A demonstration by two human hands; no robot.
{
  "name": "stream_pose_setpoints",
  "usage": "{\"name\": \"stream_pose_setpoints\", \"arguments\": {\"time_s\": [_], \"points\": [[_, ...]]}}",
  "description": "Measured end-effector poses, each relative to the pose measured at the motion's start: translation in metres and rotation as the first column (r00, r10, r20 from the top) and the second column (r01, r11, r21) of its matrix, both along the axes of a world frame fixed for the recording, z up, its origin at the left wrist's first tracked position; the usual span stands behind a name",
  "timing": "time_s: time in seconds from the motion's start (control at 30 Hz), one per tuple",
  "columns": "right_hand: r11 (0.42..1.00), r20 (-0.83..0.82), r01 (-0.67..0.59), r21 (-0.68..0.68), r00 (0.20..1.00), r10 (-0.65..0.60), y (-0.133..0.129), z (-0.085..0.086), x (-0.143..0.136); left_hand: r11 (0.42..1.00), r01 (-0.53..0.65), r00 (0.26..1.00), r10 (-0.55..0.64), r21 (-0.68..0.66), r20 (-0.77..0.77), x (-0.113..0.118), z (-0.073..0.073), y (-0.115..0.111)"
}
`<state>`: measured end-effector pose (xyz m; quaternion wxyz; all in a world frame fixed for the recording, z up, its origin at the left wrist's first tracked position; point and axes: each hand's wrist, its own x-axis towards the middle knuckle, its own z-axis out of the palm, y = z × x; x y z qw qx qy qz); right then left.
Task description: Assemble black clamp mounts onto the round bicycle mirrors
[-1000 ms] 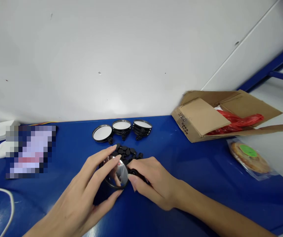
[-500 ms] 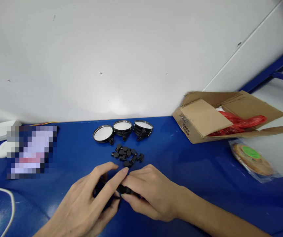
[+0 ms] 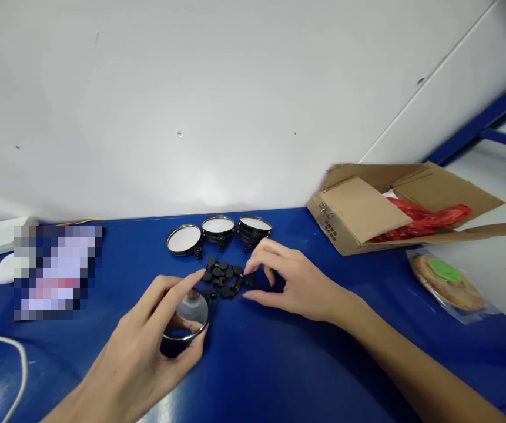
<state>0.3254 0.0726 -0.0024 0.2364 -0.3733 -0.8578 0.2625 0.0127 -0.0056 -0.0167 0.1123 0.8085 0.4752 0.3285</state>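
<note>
Black parts [image 3: 223, 274] piled between left hand [image 3: 142, 338] and right hand [image 3: 294, 282]
left's holding 1 round mirror [image 3: 196, 307], right's thumb and fingers kinda wide

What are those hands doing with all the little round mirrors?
A person's left hand holds one round mirror by its rim. The right hand, thumb and fingers apart, is at the right edge of a pile of small black fittings; I can't tell whether it touches one. Behind the pile, more round mirrors lie in a row on the blue table, with the right-hand ones stacked.
</note>
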Motion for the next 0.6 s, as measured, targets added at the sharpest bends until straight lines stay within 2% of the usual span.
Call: {"name": "stream_pose_setpoints", "arguments": {"time_s": [0.1, 0.2, 0.27, 0.37, 0.43, 0.6], "points": [[0.996, 0.129, -0.061, -0.059, 0.989, 0.068, 0.002, 0.002, 0.003, 0.999, -0.008, 1.0, 0.009, -0.043, 0.01, -0.001, -0.001, 0.001], [0.994, 0.155, -0.074, -0.083, 0.984, 0.086, 0.002, 0.004, 0.004, 0.995, -0.062, 0.996, 0.067, -0.085, 0.059, 0.0, 0.0, 0.001], [0.991, 0.115, -0.066, -0.115, 0.99, 0.08, 0.001, 0.005, 0.002, 0.991, -0.065, 0.994, 0.074, -0.117, 0.078, 0.0, 0.002, 0.0], [0.967, -0.033, -0.037, -0.251, 0.999, 0.03, -0.003, 0.007, -0.005, 0.994, 0.007, 0.996, 0.003, -0.109, 0.086, 0.001, 0.002, -0.004], [0.923, -0.159, -0.048, -0.383, 0.987, -0.014, -0.01, 0.008, -0.014, 0.997, 0.051, 0.995, -0.046, -0.053, 0.086, 0.002, 0.001, -0.007], [0.746, -0.365, -0.102, -0.658, 0.91, -0.197, -0.031, 0.005, -0.039, 0.997, 0.072, 0.992, -0.073, 0.013, 0.104, 0.005, 0.0, -0.011]]}}
